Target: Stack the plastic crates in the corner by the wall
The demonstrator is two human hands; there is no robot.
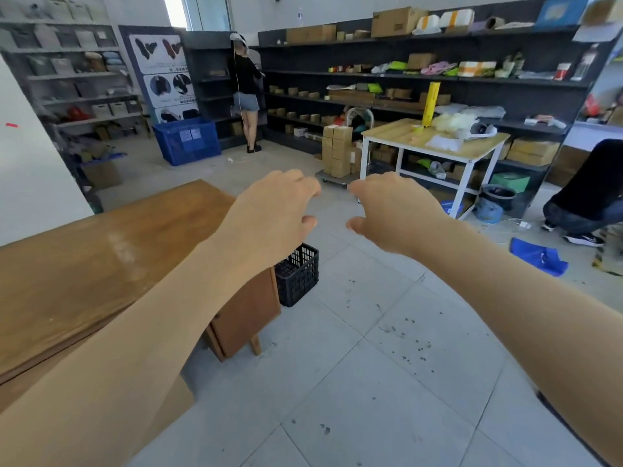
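Note:
A small black plastic crate (298, 274) stands on the floor against the end of a wooden desk, partly hidden behind my left wrist. A large blue plastic crate (187, 140) sits on the floor farther back, near the dark shelving. My left hand (276, 210) and my right hand (394, 210) are both stretched out in front of me at chest height, side by side with a small gap between them. The fingers of both hands are loosely curled and hold nothing. Neither hand touches a crate.
The wooden desk (101, 257) fills the left. A white-framed table (435, 143) and a cart of cardboard boxes (337, 153) stand ahead right. One person (246, 92) stands at the back shelves; another (586, 203) crouches at right. A blue bag (539, 257) lies on the tiled floor.

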